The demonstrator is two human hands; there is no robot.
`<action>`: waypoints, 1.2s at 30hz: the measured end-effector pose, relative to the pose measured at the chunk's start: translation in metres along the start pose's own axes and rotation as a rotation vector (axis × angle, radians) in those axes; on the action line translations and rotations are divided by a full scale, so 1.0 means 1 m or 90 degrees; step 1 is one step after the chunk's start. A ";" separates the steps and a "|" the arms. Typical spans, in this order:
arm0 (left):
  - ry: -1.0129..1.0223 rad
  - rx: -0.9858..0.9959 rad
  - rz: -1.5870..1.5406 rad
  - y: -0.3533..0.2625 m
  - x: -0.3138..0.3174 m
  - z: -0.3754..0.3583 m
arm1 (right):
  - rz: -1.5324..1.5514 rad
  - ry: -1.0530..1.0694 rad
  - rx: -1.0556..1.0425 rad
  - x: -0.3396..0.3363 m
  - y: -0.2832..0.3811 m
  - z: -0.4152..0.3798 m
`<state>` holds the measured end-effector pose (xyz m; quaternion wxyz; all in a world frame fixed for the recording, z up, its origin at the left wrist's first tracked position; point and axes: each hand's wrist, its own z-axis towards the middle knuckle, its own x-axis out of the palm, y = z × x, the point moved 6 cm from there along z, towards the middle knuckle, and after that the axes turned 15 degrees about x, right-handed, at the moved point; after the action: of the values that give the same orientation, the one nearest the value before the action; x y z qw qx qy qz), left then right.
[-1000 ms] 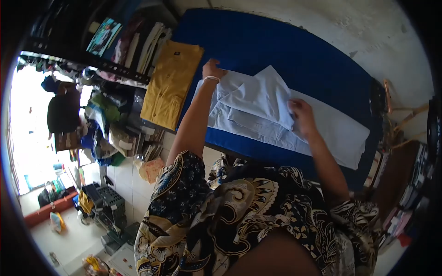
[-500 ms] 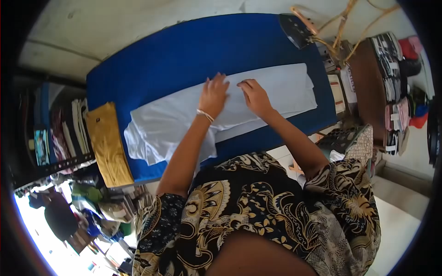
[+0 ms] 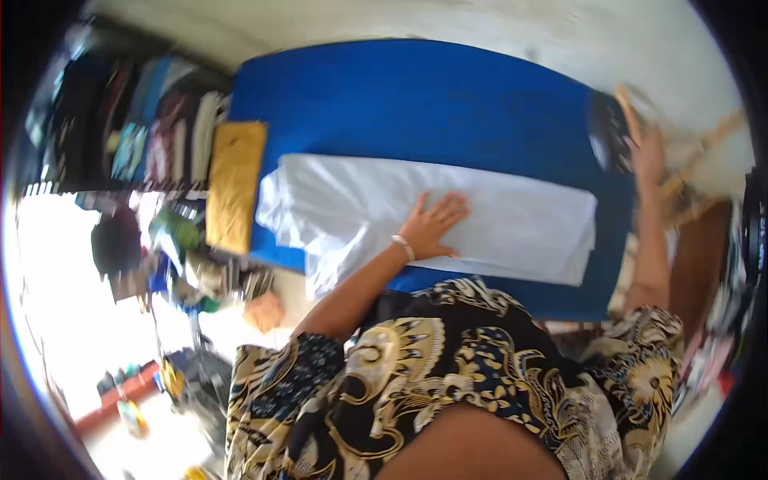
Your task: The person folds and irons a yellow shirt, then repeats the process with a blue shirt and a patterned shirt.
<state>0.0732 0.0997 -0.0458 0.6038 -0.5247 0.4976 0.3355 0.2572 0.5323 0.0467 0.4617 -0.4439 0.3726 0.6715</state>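
A white garment (image 3: 512,216), folded into a long strip with a rumpled left end, lies across the blue padded table (image 3: 416,96). My left hand (image 3: 432,228) rests palm down on the middle of it, fingers spread. At the table's right end stands an iron (image 3: 608,132) with a dark body and a tan handle. My right hand (image 3: 648,156) is at the lower end of that handle, blurred by motion. Whether its fingers have closed around the handle does not show clearly.
A folded mustard-yellow garment (image 3: 234,188) hangs over the table's left end. Behind it is a rack of clothes (image 3: 136,120). Pale branch-like wood (image 3: 704,152) and a brown panel (image 3: 696,256) stand at the right. A wall runs along the back.
My right hand has left the white garment and reached right to the iron. My left hand has flattened onto the garment. The camera view has turned and shifted.
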 end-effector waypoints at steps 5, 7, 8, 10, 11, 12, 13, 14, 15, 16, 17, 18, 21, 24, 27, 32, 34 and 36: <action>-0.014 0.010 -0.078 -0.001 -0.014 -0.006 | 0.207 0.454 0.300 0.091 -0.025 0.051; -0.085 -0.002 -0.132 0.005 -0.014 -0.007 | 0.423 0.611 0.374 0.103 -0.027 0.037; -0.153 0.002 -0.181 0.016 -0.022 -0.013 | 0.405 0.638 0.387 0.081 -0.004 0.013; -0.218 -0.084 -0.055 0.062 -0.044 -0.046 | 0.474 0.693 0.383 -0.003 0.064 -0.049; -0.277 -0.163 0.075 0.092 -0.065 -0.071 | 0.382 0.694 0.365 0.009 0.062 -0.066; -0.256 -0.271 0.102 0.122 -0.076 -0.101 | 0.334 0.702 0.292 -0.005 0.089 -0.090; -0.239 -0.381 0.127 0.146 -0.083 -0.133 | 0.287 0.703 0.219 -0.018 0.116 -0.114; -0.248 -0.395 0.146 0.162 -0.076 -0.162 | 0.274 0.711 0.099 -0.070 0.177 -0.168; -0.180 -0.481 0.089 0.184 -0.051 -0.192 | 0.274 0.715 0.062 -0.095 0.217 -0.210; -0.111 -0.563 0.025 0.199 -0.036 -0.215 | 0.271 0.719 0.029 -0.105 0.245 -0.243; -0.123 -0.566 0.033 0.202 -0.042 -0.220 | 0.233 0.733 -0.020 -0.092 0.263 -0.275; -0.106 -0.561 0.015 0.203 -0.042 -0.217 | 0.194 0.746 -0.064 -0.075 0.273 -0.302; -0.073 -0.548 -0.034 0.203 -0.048 -0.221 | 0.280 0.718 -0.181 -0.069 0.296 -0.324; -0.369 -0.489 -0.034 0.197 -0.073 -0.246 | 0.231 0.681 -0.153 -0.088 0.268 -0.316; -0.585 -0.532 -0.024 0.142 -0.093 -0.311 | 0.227 0.495 -0.133 -0.015 0.157 -0.291; -0.579 -0.632 -0.010 0.054 -0.044 -0.353 | 0.215 0.533 0.243 -0.030 0.056 -0.208; -0.377 -0.512 0.047 0.023 -0.038 -0.325 | 0.228 0.484 0.260 -0.014 0.026 -0.169; -0.234 -0.442 0.085 0.015 -0.013 -0.313 | 0.261 0.467 0.265 0.021 -0.019 -0.109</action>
<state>-0.0225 -0.1980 -0.0232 0.4463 -0.5952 0.2717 0.6105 0.2989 0.4444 -0.0106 0.2366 -0.4674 0.7179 0.4584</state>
